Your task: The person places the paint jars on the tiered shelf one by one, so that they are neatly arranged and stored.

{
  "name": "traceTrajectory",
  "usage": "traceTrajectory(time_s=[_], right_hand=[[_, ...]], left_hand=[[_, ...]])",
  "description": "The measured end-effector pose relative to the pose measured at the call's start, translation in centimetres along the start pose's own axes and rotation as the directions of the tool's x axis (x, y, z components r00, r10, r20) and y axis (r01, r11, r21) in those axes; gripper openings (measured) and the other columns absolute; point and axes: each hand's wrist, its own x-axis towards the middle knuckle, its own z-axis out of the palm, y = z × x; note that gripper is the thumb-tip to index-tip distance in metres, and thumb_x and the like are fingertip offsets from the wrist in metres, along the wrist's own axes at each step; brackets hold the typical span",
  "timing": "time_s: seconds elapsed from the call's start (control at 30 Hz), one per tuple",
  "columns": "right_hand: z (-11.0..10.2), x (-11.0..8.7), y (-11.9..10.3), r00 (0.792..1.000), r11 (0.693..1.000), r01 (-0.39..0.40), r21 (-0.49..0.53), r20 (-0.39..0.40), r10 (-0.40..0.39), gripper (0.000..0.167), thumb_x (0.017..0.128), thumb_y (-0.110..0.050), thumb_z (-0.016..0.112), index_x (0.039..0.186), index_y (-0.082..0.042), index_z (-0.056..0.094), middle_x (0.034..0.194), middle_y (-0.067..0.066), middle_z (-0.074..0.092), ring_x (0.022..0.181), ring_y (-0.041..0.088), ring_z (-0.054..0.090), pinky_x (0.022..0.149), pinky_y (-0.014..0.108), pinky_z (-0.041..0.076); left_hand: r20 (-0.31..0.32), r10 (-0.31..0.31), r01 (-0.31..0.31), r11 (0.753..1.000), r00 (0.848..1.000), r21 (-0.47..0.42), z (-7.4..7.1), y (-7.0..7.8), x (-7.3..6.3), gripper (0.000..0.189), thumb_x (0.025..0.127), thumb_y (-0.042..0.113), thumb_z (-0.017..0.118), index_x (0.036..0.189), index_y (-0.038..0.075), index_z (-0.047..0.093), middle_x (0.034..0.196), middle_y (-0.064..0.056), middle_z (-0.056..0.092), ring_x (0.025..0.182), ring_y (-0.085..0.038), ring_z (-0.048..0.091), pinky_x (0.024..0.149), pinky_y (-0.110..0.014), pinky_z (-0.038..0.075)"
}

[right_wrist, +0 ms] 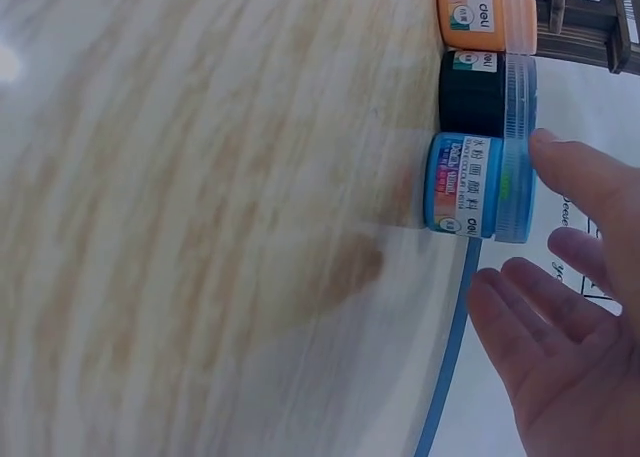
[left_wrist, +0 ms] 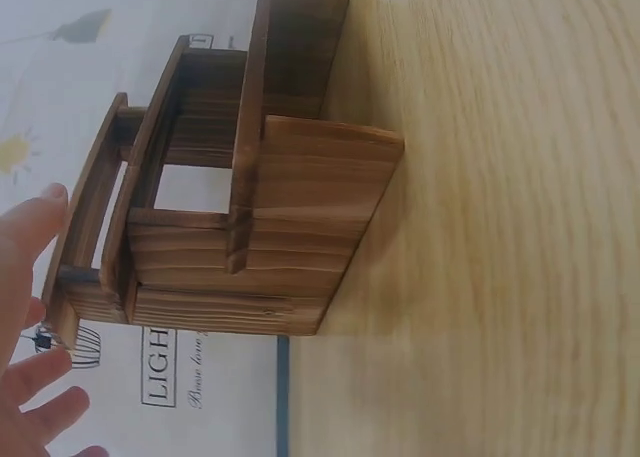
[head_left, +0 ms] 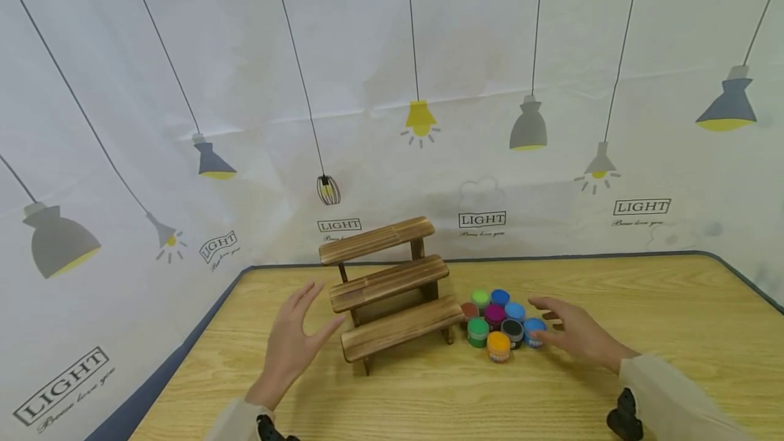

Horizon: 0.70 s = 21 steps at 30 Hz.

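A three-tier wooden stand (head_left: 401, 327) is on the table, its side panel (left_wrist: 300, 227) facing the left wrist view. Just left of it, my left hand (head_left: 294, 346) is held up with fingers spread and holds nothing. To the stand's right, several small paint jars are grouped, among them an orange jar (head_left: 499, 346), a black jar (right_wrist: 472, 92), a green jar (head_left: 478, 332) and a purple one (head_left: 495, 315). My right hand (head_left: 576, 332) is beside the blue paint jar (right_wrist: 465, 185) at the group's right end, thumb close to its lid, fingers apart. Whether the thumb touches is unclear.
The wood-grain table (head_left: 392, 407) has a dark edge along its back and left sides. Behind it hangs a pale backdrop (head_left: 367, 33) printed with lamps and the word LIGHT. Dark devices are strapped at both wrists.
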Motion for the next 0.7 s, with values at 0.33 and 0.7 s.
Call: traceTrajectory(time_s=[0.33,0.7], right_hand=[[0.4,0.2,0.3,1.0,0.997,-0.004,0.072,0.028,0.002,0.056,0.078,-0.018,0.068,0.12,0.011,0.044,0.114,0.027,0.049,0.095,0.035,0.054,0.072,0.034,0.05],[0.7,0.3,0.5,0.998,0.994,-0.046,0.096,0.04,0.043,0.043,0.075,-0.016,0.071,0.108,0.004,0.052,0.101,0.012,0.056,0.091,0.028,0.054,0.071,0.031,0.05]], left_hand=[[0.138,-0.212,0.237,0.95,0.968,-0.203,1.0,-0.8,-0.6,0.06,0.08,0.033,0.066,0.129,0.006,0.044,0.126,-0.017,0.043,0.108,-0.034,0.045,0.083,-0.051,0.04],[0.228,-0.277,0.333,0.905,0.934,-0.266,2.5,-0.8,-1.1,0.054,0.082,0.026,0.064,0.122,-0.004,0.046,0.117,-0.019,0.05,0.101,-0.035,0.05,0.077,-0.044,0.046]])
